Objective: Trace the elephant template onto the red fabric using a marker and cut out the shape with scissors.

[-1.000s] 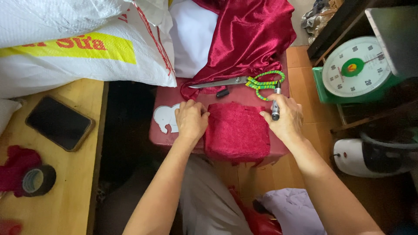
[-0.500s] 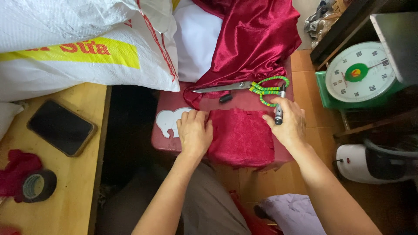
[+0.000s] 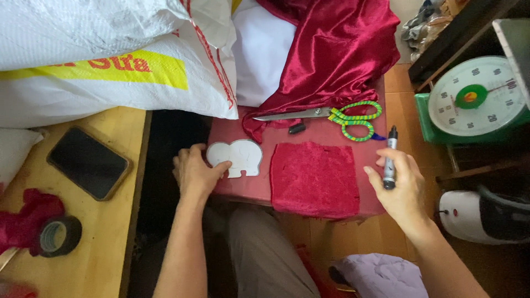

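My left hand [image 3: 194, 174] lies loosely curled, fingertips touching the edge of the white elephant-shaped template [image 3: 236, 157] just right of them. My right hand [image 3: 402, 185] grips a black marker [image 3: 390, 157] upright between thumb and fingers; the red plush square [image 3: 314, 179] lies left of it.

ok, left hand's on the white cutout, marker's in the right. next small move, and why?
Probably slide the white cutout right onto the red fabric square. The left hand already touches its edge, the square lies flat and bare beside it, and the right hand holds the marker raised off the fabric.
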